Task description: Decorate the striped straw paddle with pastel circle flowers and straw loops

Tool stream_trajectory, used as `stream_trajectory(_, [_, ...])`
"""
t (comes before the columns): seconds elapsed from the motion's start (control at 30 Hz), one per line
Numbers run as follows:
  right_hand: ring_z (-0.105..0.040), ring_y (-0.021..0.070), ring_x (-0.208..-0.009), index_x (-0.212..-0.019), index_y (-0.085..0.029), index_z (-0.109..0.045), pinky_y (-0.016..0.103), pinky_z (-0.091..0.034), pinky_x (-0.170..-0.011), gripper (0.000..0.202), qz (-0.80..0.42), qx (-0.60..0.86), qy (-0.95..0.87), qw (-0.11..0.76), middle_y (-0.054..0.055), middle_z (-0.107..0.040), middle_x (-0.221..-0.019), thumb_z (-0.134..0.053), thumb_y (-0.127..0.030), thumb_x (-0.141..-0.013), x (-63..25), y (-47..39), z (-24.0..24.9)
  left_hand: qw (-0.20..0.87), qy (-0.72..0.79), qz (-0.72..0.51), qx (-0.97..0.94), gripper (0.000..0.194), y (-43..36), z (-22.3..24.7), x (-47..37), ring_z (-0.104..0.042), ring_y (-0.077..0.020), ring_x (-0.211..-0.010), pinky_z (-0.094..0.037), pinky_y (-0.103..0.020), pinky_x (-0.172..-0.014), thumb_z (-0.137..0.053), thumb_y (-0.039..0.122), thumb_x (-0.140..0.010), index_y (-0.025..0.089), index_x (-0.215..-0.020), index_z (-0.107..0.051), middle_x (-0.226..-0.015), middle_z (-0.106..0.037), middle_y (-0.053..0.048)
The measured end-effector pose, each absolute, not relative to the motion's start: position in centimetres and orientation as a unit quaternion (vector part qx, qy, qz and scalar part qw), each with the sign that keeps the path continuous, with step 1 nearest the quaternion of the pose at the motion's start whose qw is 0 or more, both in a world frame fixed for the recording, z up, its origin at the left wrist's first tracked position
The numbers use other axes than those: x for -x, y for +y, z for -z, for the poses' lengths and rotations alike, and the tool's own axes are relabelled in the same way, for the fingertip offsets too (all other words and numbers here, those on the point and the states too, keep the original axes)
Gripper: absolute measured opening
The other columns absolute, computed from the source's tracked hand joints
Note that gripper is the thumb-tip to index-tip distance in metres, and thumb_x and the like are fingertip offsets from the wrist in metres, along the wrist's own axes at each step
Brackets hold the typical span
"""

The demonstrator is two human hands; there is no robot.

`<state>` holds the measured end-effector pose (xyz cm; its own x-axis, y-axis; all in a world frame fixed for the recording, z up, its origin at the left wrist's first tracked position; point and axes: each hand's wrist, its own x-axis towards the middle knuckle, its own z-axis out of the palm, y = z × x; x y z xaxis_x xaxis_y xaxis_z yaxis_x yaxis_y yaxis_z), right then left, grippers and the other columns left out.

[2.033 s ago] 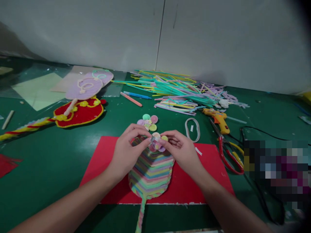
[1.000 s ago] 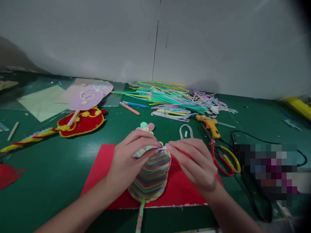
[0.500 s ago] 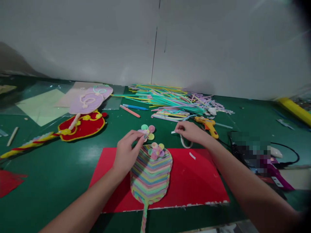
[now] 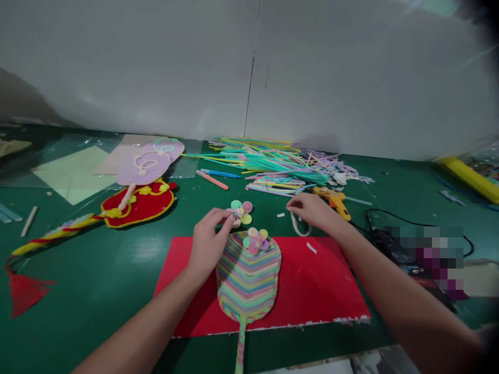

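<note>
**Left hand (image 4: 210, 238) at the far flower (image 4: 247, 208), right hand (image 4: 310, 209) at a pale loop (image 4: 301, 231)**

The left thumb and forefinger are drawn together at the left petals of the far flower; I cannot tell whether they grip it or only touch it. This flower, with its pastel disc petals, is just beyond the top of the striped fan (image 4: 249, 285). The right fingers are bent, tips together, at the top of the loop; whether they grasp it is unclear. Its lower part curves just beside the far edge of the red board (image 4: 319, 291).

The fan lies on the board, chevrons pointing toward the person, its twisted handle running past the near edge. A near flower (image 4: 256, 240) sits on its upper part, right of centre. One white strip (image 4: 311, 248) lies on the board; a white scrap (image 4: 280, 215) lies on the green table (image 4: 117, 270), between the far flower and the loop.

Beyond are a heap of pipe cleaners (image 4: 268, 162), a blue pen (image 4: 220, 173), an orange pen (image 4: 212, 179) and a yellow glue gun (image 4: 336, 201). To the left, a purple fan (image 4: 146, 165) overlaps a red fan (image 4: 152, 206) with a tassel (image 4: 27, 293). Pixel blocks cover much of the black item (image 4: 390, 244) at right; the detail beneath cannot be read.
</note>
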<state>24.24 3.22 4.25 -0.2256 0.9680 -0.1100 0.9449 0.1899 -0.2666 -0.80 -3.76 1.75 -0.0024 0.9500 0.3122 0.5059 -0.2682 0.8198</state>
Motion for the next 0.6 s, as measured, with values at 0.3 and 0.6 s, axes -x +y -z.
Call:
stream_trajectory(0.3, [-0.058, 0.0161, -0.069, -0.073, -0.017, -0.061, 0.023, -0.035, -0.057, 0.02, -0.126, 0.706, -0.696, 0.031, 0.007, -0.064, -0.077, -0.055, -0.036, -0.074, -25.4, -1.3, -3.0, 0.273, 0.505, -0.354, -0.738, 0.017, -4.0, -0.1, -0.3, -0.052, -0.0189, -0.091, -0.04, -0.031, -0.079, -0.053, 0.032, -0.079, 0.02, -0.084, -0.064, -0.091, -0.059, -0.005])
stream_trajectory(0.6, [-0.06, 0.0166, -0.07, -0.066, -0.017, -0.06, 0.023, -0.035, -0.058, 0.011, -0.122, 0.722, -0.679, 0.06, 0.007, -0.066, -0.075, -0.051, -0.023, -0.071, -24.7, -1.9, -1.8, 0.483, 0.502, -0.488, -0.526, 0.02, -3.0, -1.3, 0.8, -0.056, -0.0167, -0.086, -0.041, -0.026, -0.077, -0.059, 0.035, -0.07, 0.016, -0.078, -0.062, -0.089, -0.06, -0.004])
